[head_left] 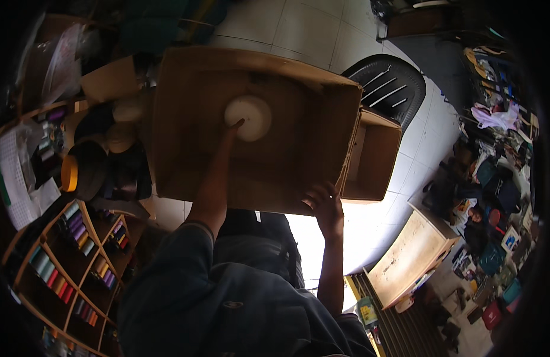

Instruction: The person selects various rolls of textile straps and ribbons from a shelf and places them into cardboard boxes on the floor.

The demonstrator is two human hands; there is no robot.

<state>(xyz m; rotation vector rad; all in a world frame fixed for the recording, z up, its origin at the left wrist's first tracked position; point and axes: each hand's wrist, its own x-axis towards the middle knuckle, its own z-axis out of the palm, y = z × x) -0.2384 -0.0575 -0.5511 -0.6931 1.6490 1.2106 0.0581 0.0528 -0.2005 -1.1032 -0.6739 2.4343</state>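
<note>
A large open cardboard box (299,143) fills the middle of the view. Inside it lies a round white cap-like object (250,116). My left hand (232,128) reaches into the box and touches the white object's lower left edge. My right hand (325,205) grips the box's near rim at the lower right, fingers curled over the cardboard edge. A smaller open cardboard box (373,157) sits right against the big box's right side.
A black plastic chair (388,83) stands behind the boxes on a white tiled floor. Wooden shelves (72,262) with coloured items are at the lower left, with hats (117,137) above. A small wooden table (409,259) and cluttered goods lie to the right.
</note>
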